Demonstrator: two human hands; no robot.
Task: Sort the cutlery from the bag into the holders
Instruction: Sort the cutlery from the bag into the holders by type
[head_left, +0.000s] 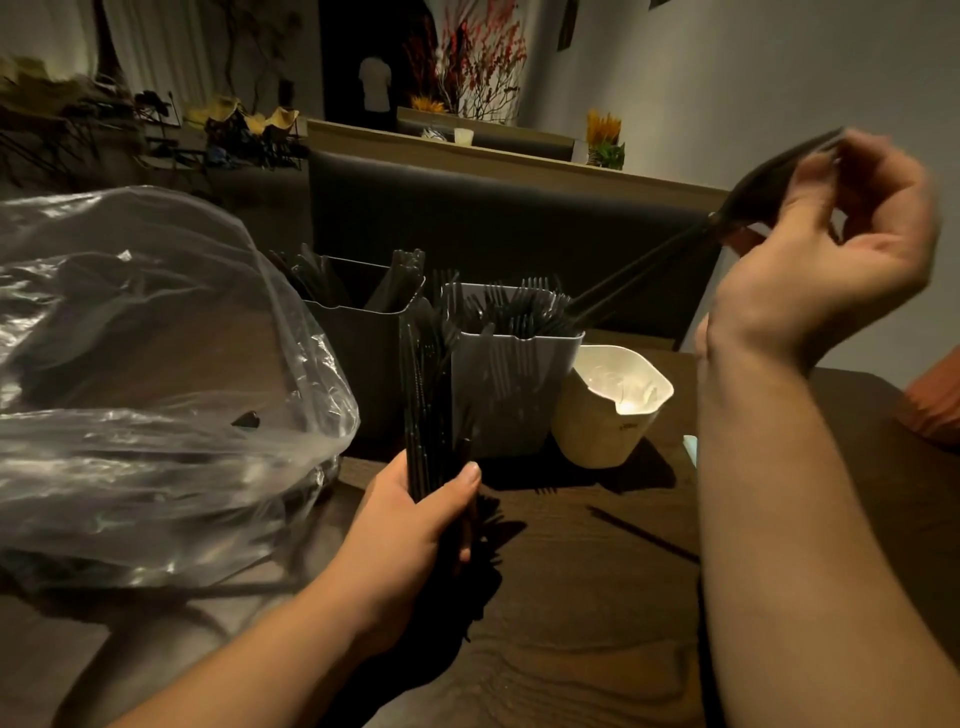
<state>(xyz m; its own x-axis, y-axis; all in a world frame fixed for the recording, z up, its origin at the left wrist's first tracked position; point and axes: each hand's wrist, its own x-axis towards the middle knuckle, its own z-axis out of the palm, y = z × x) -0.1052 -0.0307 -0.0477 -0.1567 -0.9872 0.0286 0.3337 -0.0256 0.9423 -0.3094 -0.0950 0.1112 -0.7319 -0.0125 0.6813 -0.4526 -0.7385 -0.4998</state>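
Nearest of all, the left hand (415, 525) was wrapped tight around a bundle of black cutlery (428, 415). The bundle stood almost straight up in the fist, and its tops rose in front of the gap between two holders, hiding part of them. Some dark ends poked out below the hand too.

The dark wood table (571, 597) lay under the arms. One thin black piece (641, 535) lay flat on it by itself, near the right forearm.

A big clear plastic bag (145, 374) filled the left side. It was crinkly and shiny, and more black cutlery showed through it in a dim way. The bag leaned against the dark holder (363, 338) and covered its left edge.

Next to that stood the white holder (511, 379), packed with black forks with their points up. A cream cup (613, 405) sat just beside it on the right, and it looked see-through inside.

Up high on the right, the right hand (831, 234) had its fingers pinched shut on a few black spoons (748, 202). Their long handles slanted down to the top of the white holder. The hand was blurry.

Behind the holders was a dark seat back (493, 218), and farther off a wooden ledge (441, 143) with flowers.
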